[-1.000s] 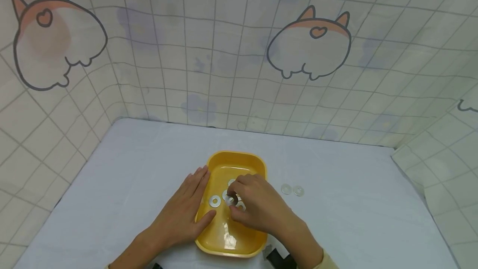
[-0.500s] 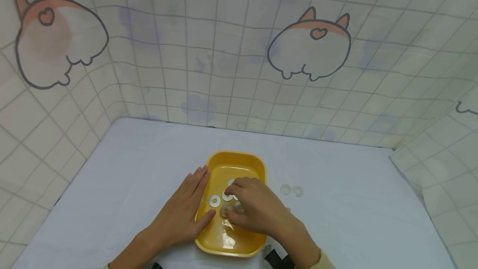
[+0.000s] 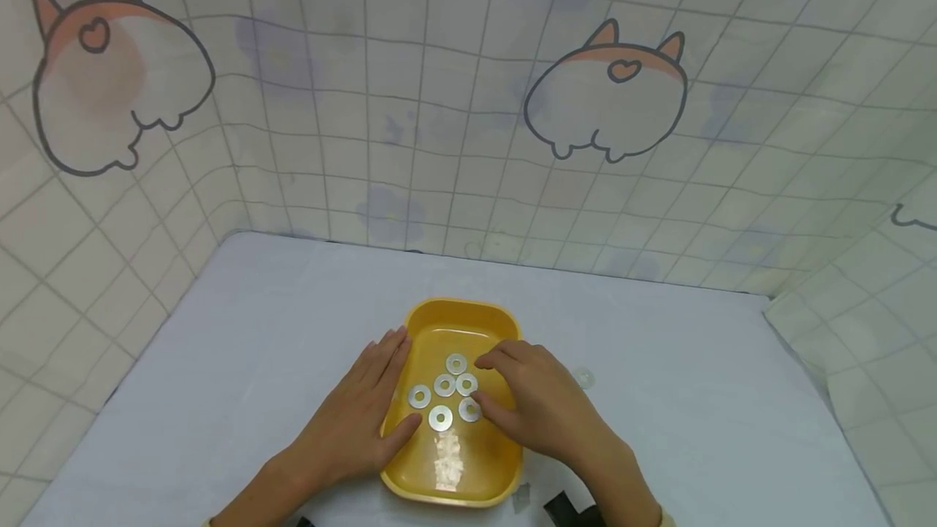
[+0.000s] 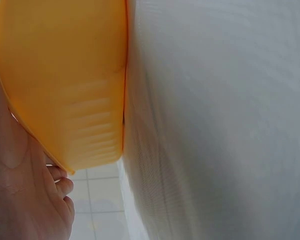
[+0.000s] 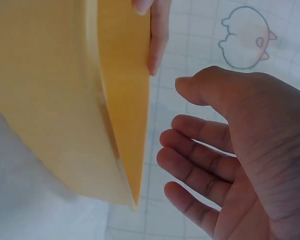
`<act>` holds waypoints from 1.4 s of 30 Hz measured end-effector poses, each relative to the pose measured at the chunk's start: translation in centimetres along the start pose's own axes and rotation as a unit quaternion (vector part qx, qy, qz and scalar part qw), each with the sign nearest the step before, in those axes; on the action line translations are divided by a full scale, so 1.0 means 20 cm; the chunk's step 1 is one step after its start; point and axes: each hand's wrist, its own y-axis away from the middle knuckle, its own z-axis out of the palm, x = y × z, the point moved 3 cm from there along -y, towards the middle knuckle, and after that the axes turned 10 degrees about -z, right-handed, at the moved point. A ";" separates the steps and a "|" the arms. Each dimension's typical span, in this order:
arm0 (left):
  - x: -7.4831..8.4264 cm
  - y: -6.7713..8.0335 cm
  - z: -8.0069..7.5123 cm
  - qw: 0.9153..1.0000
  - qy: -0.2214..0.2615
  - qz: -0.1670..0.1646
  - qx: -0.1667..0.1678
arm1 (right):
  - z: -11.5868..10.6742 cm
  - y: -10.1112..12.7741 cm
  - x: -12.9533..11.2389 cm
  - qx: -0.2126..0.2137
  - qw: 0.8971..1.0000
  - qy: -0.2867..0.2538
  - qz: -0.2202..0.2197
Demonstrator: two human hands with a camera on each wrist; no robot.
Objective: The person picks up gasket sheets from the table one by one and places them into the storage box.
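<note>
A yellow tray (image 3: 451, 485) lies in front of me in the head view, with several flat silvery washers grouped inside, among them a front washer (image 3: 441, 418) and a back washer (image 3: 456, 363). My left hand (image 3: 359, 413) rests along the tray's left rim, its fingers straight and thumb over the inside. Over the right side of the tray hovers my right hand (image 3: 549, 401), thumb and fingers apart. The right wrist view shows nothing between the fingertips of that right hand (image 5: 240, 155). In the left wrist view, the tray's outer wall (image 4: 65, 75) stands beside the left palm.
On the white tabletop (image 3: 695, 397), a pale translucent ring (image 3: 583, 377) lies right of the tray, partly behind the right hand. A small grey patch (image 3: 521, 498) sits near the tray's front right corner. A tiled-pattern curtain (image 3: 439, 88) stands around the table.
My right hand has let go of a washer, which now lies at the front of the group. It has then moved right, away from the washers. The left hand stays put.
</note>
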 end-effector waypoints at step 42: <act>0.00 0.00 0.00 1.000 0.005 -0.007 -0.004 | -0.06 0.33 0.40 0.037 0.985 -0.005 0.169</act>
